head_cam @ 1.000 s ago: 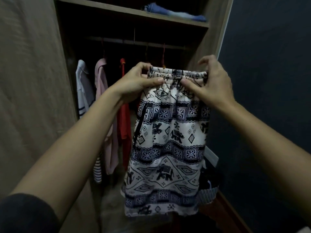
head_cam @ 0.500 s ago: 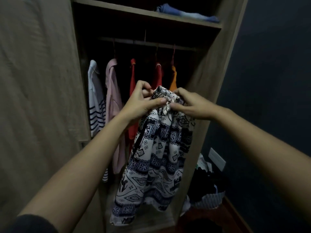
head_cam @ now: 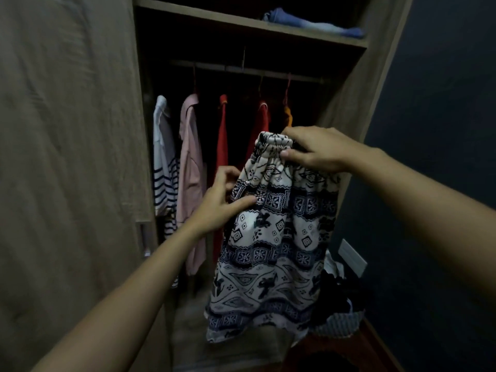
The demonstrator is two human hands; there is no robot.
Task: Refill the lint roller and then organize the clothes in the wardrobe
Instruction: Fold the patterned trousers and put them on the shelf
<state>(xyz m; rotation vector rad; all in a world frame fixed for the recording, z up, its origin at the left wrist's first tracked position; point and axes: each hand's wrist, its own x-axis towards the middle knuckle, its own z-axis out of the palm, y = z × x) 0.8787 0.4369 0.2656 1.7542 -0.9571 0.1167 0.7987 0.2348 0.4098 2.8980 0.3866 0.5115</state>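
Right up front, both bare forearms reach toward the open wardrobe [head_cam: 349,108], so that's where the action is. No lint roller anywhere in view, so I can't say if the refill part is done; my guess is we're into the clothes-sorting half now.

The right hand [head_cam: 319,149] is pinched closed on the gathered elastic waistband of the patterned shorts [head_cam: 276,237], thumb in front and fingers curled behind, carrying the whole weight so the fabric hangs straight down in front of the opening. The left hand [head_cam: 222,202] is lower, at the shorts' left edge: thumb lying across the front of the print, fingers tucked round the side. Looks like a loose hold on the cloth, maybe to fold or straighten it, but how firm it is I can't really tell.

Behind that, a striped shirt [head_cam: 163,167], a pink shirt [head_cam: 190,167], two red pieces and something orange [head_cam: 287,118] hang on the rail [head_cam: 241,69], so some hanging is sorted. Low on the right there's a basket [head_cam: 341,320] heaped with dark clothes, so I'd say plenty is left. Furthest back, folded blue jeans [head_cam: 311,22] sit on the top shelf [head_cam: 249,26]. The shorts aren't put away yet.
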